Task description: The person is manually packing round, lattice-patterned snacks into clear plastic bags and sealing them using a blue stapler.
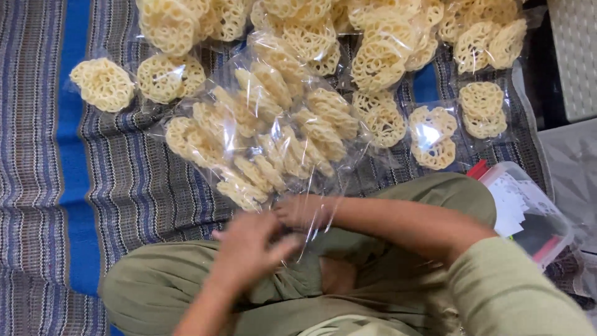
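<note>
Step in hand, best guess: working the mouth of a clear bag [267, 130] packed with pale lattice crackers [320, 124]. The bag lies on the striped mat [124, 186], centre, its near end at the knees. Left hand [245, 249] is blurred, fingers curled at the bag's near edge; looks like pinching plastic, but I cannot tell for sure. Right hand [301, 211] is closed on the film at the bag mouth.

Next move calls for gathering the loose film evenly, without crushing the crackers.

Far side: more filled bags [373, 56], small 2-piece packs [482, 109] at far right. Clear plastic box [528, 211] sits near right, just beside the knee.
</note>
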